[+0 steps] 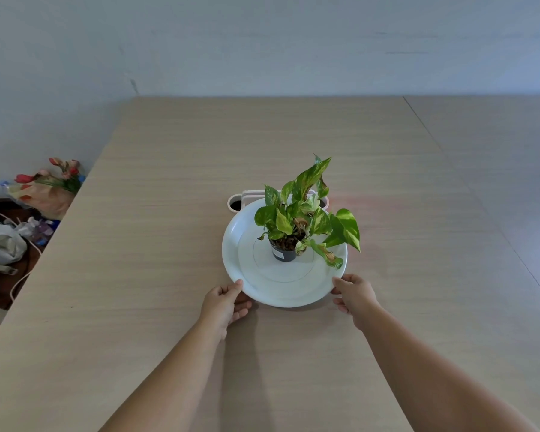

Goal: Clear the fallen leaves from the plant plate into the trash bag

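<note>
No readable text is showing anywhere. The small dark pot [283,252], sitting on the plate [240,244] beyond the fingertips of both hands, is carrying a pale label [278,253], but its print is coming through too small and blurred to read. No brands, numbers or signs are showing.
</note>
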### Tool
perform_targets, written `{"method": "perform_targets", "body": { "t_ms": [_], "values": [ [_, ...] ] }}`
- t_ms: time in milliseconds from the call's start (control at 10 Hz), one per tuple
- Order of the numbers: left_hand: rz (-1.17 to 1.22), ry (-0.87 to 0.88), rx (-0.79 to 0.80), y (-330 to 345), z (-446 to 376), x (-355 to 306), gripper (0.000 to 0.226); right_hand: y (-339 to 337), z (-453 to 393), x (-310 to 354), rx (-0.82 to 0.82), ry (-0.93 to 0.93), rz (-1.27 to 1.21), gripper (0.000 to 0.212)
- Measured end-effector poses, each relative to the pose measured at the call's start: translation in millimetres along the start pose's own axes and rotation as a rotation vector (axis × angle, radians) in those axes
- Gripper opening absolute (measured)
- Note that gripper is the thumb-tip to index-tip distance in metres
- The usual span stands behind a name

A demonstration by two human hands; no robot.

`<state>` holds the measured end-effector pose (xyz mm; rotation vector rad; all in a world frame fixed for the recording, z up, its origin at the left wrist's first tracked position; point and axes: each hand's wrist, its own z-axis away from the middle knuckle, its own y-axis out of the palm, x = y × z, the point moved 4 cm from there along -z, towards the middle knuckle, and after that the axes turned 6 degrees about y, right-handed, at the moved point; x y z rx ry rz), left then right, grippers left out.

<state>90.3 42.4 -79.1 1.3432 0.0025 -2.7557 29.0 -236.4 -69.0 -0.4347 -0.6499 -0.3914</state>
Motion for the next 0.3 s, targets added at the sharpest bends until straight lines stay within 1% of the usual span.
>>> {"method": "perform_targets", "body": {
  "t_ms": [100,200,300],
  "values": [
    [-0.035,-0.003,0.007,2,6,1,0.031,-5,2,1,-0.042,-0.028,-0.071,0.025],
    [-0.045,-0.021,0.002,-1,20,-5,0.034,-21,15,9,-0.118,-0.036,-0.258,0.031],
    [-0.003,-0.027,0.039,-13,44,1,0.029,-51,37,35,-0.139,-0.053,-0.549,0.026]
  ]
}}
